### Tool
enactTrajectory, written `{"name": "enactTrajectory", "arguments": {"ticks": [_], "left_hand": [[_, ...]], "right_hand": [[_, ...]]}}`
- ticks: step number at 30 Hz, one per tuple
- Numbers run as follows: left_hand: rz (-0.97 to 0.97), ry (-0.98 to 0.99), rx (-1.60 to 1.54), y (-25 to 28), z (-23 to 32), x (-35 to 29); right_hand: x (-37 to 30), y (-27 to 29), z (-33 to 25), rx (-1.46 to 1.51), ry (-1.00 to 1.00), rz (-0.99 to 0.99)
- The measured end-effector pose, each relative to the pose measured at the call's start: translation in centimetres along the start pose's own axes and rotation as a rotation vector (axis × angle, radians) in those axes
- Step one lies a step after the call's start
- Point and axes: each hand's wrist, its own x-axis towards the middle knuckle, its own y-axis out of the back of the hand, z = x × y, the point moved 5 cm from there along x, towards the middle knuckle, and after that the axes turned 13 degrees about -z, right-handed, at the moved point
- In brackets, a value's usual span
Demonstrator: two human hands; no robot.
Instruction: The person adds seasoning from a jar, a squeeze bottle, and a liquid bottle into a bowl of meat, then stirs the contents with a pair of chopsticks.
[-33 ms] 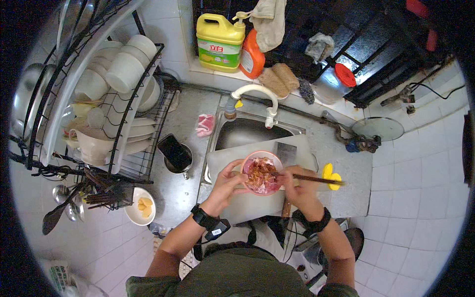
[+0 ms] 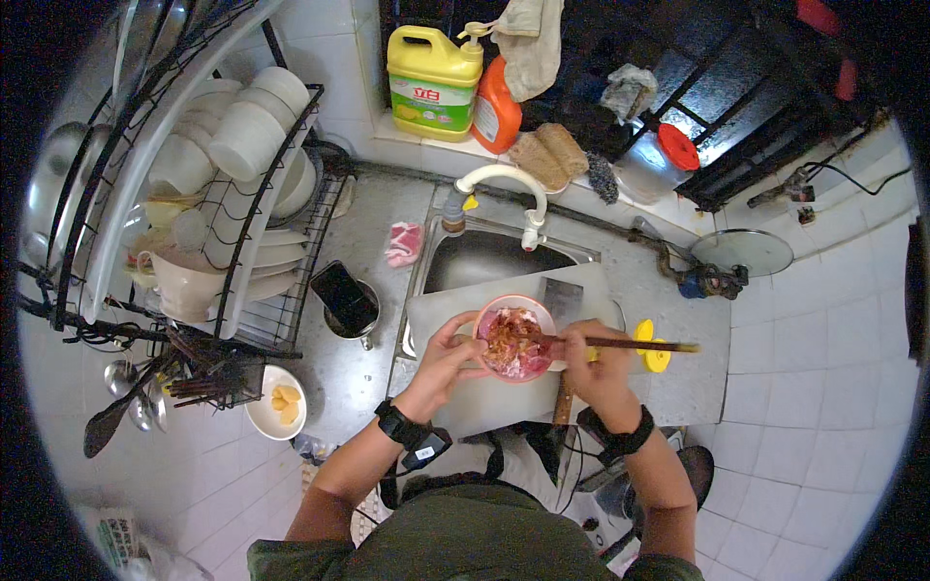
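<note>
My left hand (image 2: pixel 441 370) is closed round the rim and side of a pink-edged bowl (image 2: pixel 482 360). Inside it lies pinkish sliced meat (image 2: pixel 520 360) with brown and white seasoning on top. Chopsticks (image 2: pixel 635 344) are gripped in my right hand (image 2: pixel 599 373), their tips down in the meat and their back ends pointing right. The bowl is over a pale cutting board (image 2: pixel 455 402), which bridges the front of the sink. A cleaver (image 2: pixel 562 298) lies on the board, its wooden handle toward me; the bowl and my right hand hide part of it.
The sink (image 2: pixel 494 257) with a white tap (image 2: pixel 504 174) lies beyond the board. At left stand a dish rack (image 2: pixel 247 252), a metal mug (image 2: pixel 363 324) with a phone (image 2: pixel 341 292) on top, and a white bowl (image 2: pixel 257 418). Yellow pieces (image 2: pixel 657 358) lie at right.
My right hand and the chopsticks have shifted slightly right, and the chopsticks lie nearer to level with their back ends farther right. My left hand still holds the bowl.
</note>
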Motion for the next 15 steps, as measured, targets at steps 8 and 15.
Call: {"name": "enactTrajectory", "arguments": {"ticks": [8,15], "left_hand": [[-0.029,-0.03,0.01,0.8,-0.6,0.3],[-0.038,-0.043,-0.026,0.7,-0.5,0.1]], "right_hand": [[0.0,0.6,0.7,-0.147,-0.043,-0.094],[-0.4,-0.7,0.7,-0.131,0.102,-0.108]]}}
